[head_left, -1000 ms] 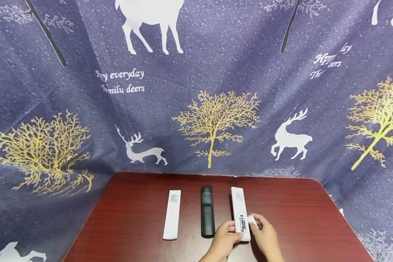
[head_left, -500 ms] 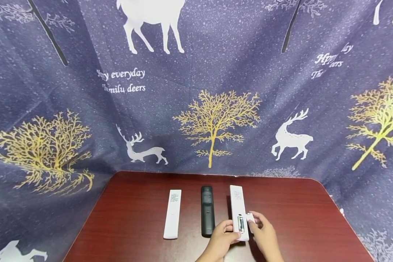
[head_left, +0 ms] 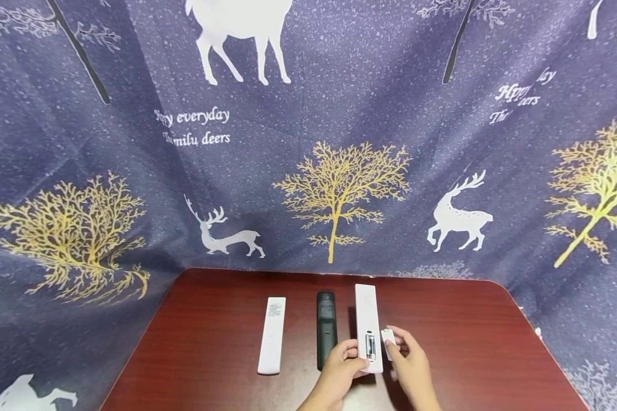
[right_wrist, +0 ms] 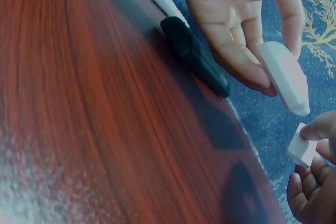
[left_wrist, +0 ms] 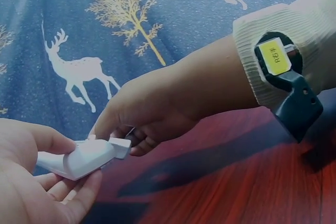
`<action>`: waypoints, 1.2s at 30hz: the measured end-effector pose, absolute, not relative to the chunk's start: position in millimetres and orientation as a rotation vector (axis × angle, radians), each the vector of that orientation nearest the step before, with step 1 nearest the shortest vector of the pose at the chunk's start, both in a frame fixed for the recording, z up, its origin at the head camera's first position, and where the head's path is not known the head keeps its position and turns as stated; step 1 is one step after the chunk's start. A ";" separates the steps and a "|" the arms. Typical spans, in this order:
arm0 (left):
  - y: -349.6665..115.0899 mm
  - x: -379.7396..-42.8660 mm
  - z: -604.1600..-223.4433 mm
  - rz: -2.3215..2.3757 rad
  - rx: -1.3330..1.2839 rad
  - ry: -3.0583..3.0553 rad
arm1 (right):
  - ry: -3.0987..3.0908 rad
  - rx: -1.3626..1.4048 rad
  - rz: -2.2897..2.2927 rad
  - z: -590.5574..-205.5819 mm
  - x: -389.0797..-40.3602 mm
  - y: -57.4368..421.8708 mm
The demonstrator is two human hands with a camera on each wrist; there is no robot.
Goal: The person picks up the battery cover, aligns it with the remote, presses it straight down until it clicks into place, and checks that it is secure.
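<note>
My left hand [head_left: 336, 368] grips the lower end of a white remote control [head_left: 366, 305], its thumb on the face turned up. The battery compartment lies uncovered, and a battery [head_left: 370, 346] shows inside it. Just to the right, my right hand [head_left: 413, 362] pinches a small white battery cover [head_left: 388, 335] between thumb and fingers, apart from the remote in the head view. The right wrist view has the remote raised over the table, with the cover [right_wrist: 301, 148] close below its end. From the left wrist, the cover [left_wrist: 121, 148] overlaps the remote's end.
A black remote [head_left: 327, 334] lies back-up on the red-brown table [head_left: 211, 342], just left of my left hand. Farther left is another white remote [head_left: 271, 337]. A blue cloth [head_left: 247, 188] printed with deer and trees hangs behind the table's far edge.
Both hands have shifted a little left and away from me, carrying the white remote and the cover. The remote's far end has swung left, nearer the black remote.
</note>
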State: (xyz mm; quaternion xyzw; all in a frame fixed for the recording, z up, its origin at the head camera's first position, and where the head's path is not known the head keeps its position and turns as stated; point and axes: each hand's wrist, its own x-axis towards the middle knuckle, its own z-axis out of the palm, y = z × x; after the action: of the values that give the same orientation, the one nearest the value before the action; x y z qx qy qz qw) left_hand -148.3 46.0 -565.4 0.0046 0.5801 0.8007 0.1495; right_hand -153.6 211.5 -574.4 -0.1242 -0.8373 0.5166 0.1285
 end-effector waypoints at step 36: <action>0.4 -154.2 -563.5 2.349 0.023 1.649 | -2.367 -0.164 1.553 -555.3 -158.8 186.7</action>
State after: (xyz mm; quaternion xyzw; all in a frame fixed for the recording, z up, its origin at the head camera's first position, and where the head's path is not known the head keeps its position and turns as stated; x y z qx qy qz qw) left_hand -154.2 0.4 -563.5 0.0079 0.5692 0.8109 0.1353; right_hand -158.8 186.7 -555.3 -0.0572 -0.8250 0.5412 0.1525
